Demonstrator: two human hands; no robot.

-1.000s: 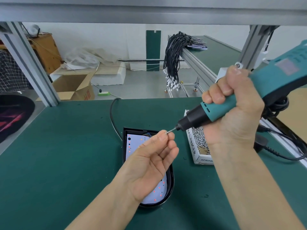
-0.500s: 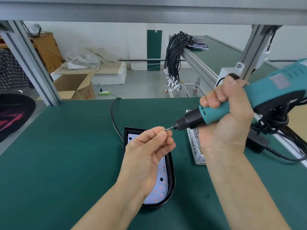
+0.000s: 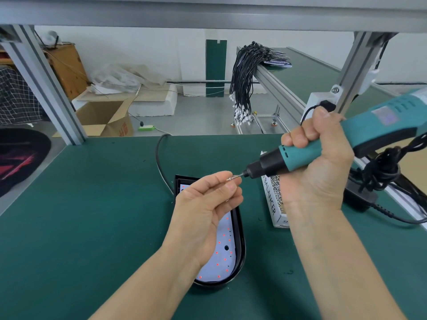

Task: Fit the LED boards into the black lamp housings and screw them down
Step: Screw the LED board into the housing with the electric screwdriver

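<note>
Shifted slightly since a second ago: left hand [image 3: 203, 209] lower and further left over the housing, driver tip following it. Left fingers [image 3: 227, 184] curled, pinching a small screw [image 3: 230, 179] against the bit of the teal electric screwdriver [image 3: 300, 158]. Right hand [image 3: 318, 162] wrapped tightly round the screwdriver's grip, tool tilted down to the left. Below the left hand, on the green desk [image 3: 92, 204], black lamp housing [image 3: 241, 245] lying flat with the white LED board [image 3: 223, 257] seated inside, red dots showing. Just right of the housing, behind the right wrist, a white box of screws [image 3: 273, 204].
</note>
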